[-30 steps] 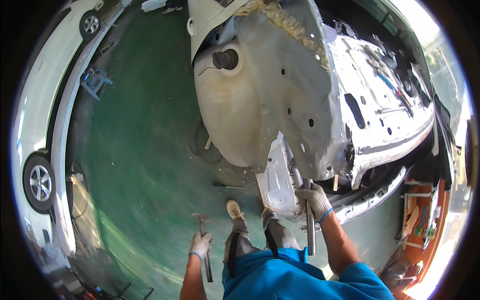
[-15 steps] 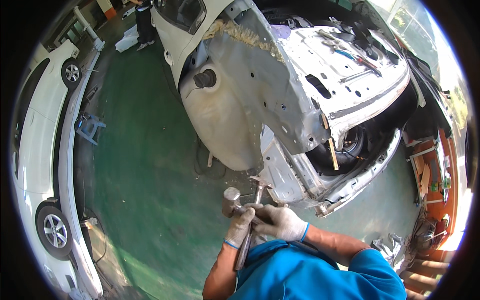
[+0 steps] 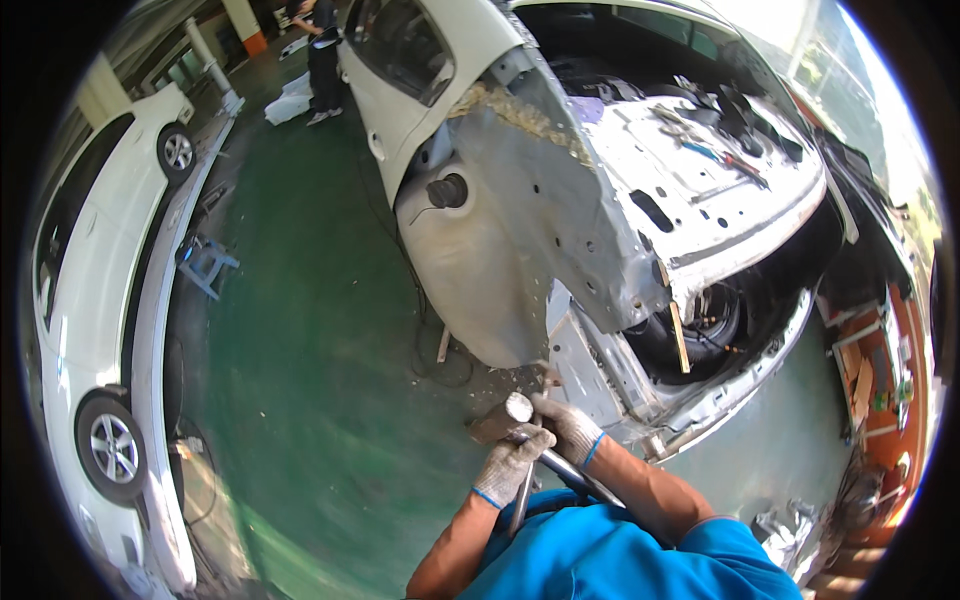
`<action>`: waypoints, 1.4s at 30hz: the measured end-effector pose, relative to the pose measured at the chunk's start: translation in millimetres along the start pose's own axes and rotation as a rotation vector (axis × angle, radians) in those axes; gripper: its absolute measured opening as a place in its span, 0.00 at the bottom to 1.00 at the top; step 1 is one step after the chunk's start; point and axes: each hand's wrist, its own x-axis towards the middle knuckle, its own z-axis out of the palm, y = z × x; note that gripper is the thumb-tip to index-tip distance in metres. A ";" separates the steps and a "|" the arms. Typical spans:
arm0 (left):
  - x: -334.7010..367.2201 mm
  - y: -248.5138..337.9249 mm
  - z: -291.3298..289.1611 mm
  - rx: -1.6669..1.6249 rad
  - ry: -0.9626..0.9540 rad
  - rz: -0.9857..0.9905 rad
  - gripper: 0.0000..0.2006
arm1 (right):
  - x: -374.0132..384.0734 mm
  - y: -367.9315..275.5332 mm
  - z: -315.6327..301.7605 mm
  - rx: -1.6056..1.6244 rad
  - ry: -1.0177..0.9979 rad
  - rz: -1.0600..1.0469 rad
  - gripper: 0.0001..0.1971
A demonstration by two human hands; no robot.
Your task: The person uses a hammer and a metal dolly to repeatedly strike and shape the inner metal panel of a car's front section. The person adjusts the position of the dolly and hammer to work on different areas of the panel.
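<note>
Both my hands wear pale work gloves and are closed close together in front of my blue shirt. My left hand [image 3: 514, 464] is wrapped round crossing hammer handles, just below the heavy head of a club hammer [image 3: 518, 407] with a round bright face. That hammer's metallic handle slants down to the right, under my right wrist. A slimmer hammer [image 3: 522, 508] runs upward through the hands; its blurred head shows above my right hand [image 3: 568, 428], whose fingers close on the upper shaft. The stripped rear of a white car [image 3: 590, 370] lies just beyond, apart from the hands.
The car's bare quarter panel [image 3: 490, 260] and open trunk well stand ahead, with tools [image 3: 725, 160] on the inner deck. Left are a second white car [image 3: 90, 270] and a small stool [image 3: 208, 265]. A person [image 3: 323, 65] stands far off. A cable [image 3: 440, 375] lies on the floor.
Both hands with the hammers have shifted right in view; my right hand has moved up to the slimmer hammer's shaft. The club hammer's face has turned. The view has tilted, lowering the car in it.
</note>
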 end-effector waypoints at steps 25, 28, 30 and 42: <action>60.3 53.9 -27.0 -0.638 0.423 0.048 0.14 | -162.5 -111.2 -79.2 -0.580 0.629 -0.293 0.12; 71.5 81.0 -4.4 -0.377 0.490 0.148 0.11 | -149.9 -107.1 -84.7 -0.580 0.511 -0.208 0.12; 78.7 96.3 8.9 -0.208 0.545 0.195 0.10 | -143.0 -106.0 -90.6 -0.635 0.465 -0.167 0.14; 130.7 104.2 75.9 0.057 0.592 0.092 0.11 | -109.9 -138.9 -116.8 -0.590 0.277 -0.357 0.28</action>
